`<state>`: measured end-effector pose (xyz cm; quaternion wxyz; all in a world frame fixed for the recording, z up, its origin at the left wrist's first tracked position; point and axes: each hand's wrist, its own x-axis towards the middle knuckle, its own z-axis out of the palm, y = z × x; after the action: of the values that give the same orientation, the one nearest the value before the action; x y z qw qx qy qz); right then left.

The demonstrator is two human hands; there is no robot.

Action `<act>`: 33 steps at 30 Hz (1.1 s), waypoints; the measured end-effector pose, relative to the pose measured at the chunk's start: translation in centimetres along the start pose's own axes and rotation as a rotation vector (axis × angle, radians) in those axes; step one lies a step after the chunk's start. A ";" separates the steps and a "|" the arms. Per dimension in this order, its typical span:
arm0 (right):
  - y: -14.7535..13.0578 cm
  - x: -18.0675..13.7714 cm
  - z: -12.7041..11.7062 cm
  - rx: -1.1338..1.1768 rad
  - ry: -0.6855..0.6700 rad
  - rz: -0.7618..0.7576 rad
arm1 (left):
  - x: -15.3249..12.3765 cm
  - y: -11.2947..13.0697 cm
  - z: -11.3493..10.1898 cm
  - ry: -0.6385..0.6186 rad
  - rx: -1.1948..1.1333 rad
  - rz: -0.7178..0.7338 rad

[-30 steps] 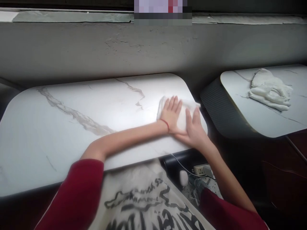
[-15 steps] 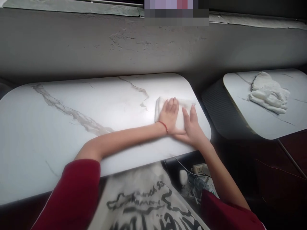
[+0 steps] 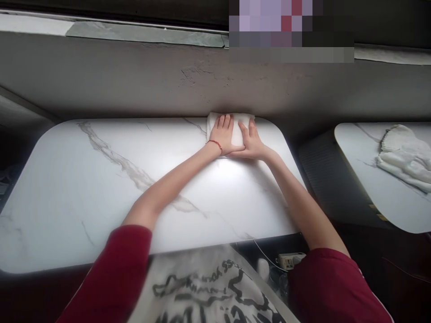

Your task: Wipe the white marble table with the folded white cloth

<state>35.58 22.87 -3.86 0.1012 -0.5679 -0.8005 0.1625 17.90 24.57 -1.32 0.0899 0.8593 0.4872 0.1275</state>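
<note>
A folded white cloth [image 3: 242, 119] lies at the far edge of a white marble-patterned table [image 3: 101, 193], up against the grey wall. My left hand [image 3: 223, 133], with a red string at the wrist, presses flat on the cloth's left part, fingers stretched out. My right hand [image 3: 251, 141] lies flat beside it on the cloth's right part, its thumb touching the left hand. Both arms reach out across the tabletop.
A grey plastered wall [image 3: 134, 80] runs behind the table. To the right, across a dark gap, stands a second marble table [image 3: 397, 206] with a crumpled white cloth [image 3: 404, 157] on it. Below the near edge a power strip [image 3: 289, 259] and cable lie on the floor.
Both hands have slid the cloth away from me, from the table's right middle to its far edge at the wall. My arms are now stretched out further.
</note>
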 end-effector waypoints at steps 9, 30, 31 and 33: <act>1.2 2.8 -1.3 0.133 -0.094 0.006 | 0.9 -0.1 -0.7 -0.008 0.077 -0.041; -14.1 -15.8 5.6 -0.143 0.229 -0.223 | -19.2 4.6 -3.8 -0.209 0.316 0.027; -15.7 -17.5 6.1 -0.156 0.229 -0.231 | -21.4 5.1 -4.0 -0.218 0.347 0.040; -18.4 -20.0 6.9 -0.182 0.218 -0.226 | -24.8 5.4 -4.3 -0.224 0.391 0.053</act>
<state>23.72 -2.54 -2.94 0.1533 -0.4953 -0.8550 0.0142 8.79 0.63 0.99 -0.0280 0.8815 0.4670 -0.0631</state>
